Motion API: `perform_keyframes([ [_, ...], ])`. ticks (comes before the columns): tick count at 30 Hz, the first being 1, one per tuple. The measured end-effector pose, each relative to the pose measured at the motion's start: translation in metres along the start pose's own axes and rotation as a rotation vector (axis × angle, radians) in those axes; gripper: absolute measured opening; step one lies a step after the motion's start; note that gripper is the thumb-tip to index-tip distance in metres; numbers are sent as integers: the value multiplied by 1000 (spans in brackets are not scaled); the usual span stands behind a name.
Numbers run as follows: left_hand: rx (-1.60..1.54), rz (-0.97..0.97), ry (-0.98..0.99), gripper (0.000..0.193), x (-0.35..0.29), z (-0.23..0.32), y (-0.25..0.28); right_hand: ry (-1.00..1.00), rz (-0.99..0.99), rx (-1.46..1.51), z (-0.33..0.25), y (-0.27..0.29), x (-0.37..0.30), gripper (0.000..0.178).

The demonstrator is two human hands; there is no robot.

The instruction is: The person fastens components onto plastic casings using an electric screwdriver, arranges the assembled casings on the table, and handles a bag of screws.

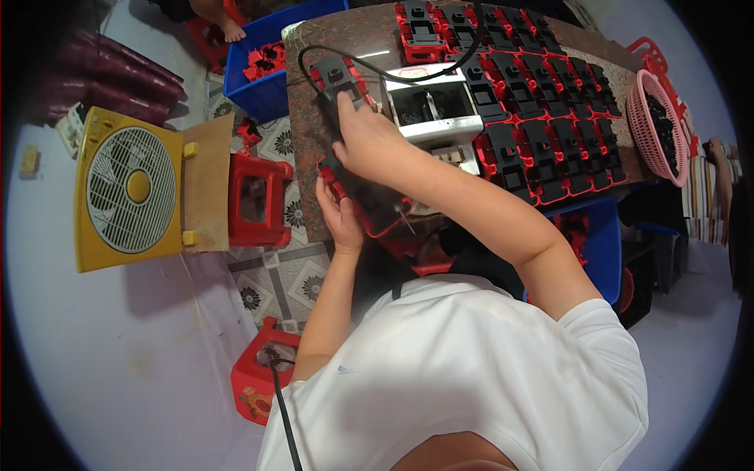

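My right hand (373, 145) reaches across the table's left part, its fingers curled round a dark, corded electric screwdriver (367, 192). A thin metal bit (408, 220) seems to stick out of its near end. My left hand (343, 222) is at the table's near left edge, its fingers closed on the red rim of a black-and-red plastic housing (331, 179). The screwdriver and my right hand partly hide that housing. Beyond my right hand lies another black-and-red housing (338, 74). To the right stands a white open-topped box (434, 129) with small dark pieces inside.
Rows of black-and-red housings (542, 149) cover the table's right side. A pink basket (656, 125) of dark pieces stands at the right end. A black cable (377, 61) loops over the table. Blue bins (259, 94), red stools (263, 200) and a yellow fan (129, 188) stand around.
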State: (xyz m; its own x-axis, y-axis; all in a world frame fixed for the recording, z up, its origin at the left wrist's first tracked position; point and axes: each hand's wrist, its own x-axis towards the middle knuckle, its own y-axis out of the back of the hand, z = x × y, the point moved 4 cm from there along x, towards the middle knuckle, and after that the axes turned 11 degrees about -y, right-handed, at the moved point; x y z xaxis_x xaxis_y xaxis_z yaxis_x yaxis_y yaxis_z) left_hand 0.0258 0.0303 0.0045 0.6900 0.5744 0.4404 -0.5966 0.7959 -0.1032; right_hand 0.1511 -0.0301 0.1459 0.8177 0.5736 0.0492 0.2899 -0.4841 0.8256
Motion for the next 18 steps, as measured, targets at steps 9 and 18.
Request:
perform_keyframes([
  [9, 87, 52, 69, 88, -13, -15, 5, 129, -141, 364, 7, 47, -45, 74],
  [18, 137, 127, 187, 112, -14, -14, 2, -426, -300, 1061, 92, 112, -50, 50],
])
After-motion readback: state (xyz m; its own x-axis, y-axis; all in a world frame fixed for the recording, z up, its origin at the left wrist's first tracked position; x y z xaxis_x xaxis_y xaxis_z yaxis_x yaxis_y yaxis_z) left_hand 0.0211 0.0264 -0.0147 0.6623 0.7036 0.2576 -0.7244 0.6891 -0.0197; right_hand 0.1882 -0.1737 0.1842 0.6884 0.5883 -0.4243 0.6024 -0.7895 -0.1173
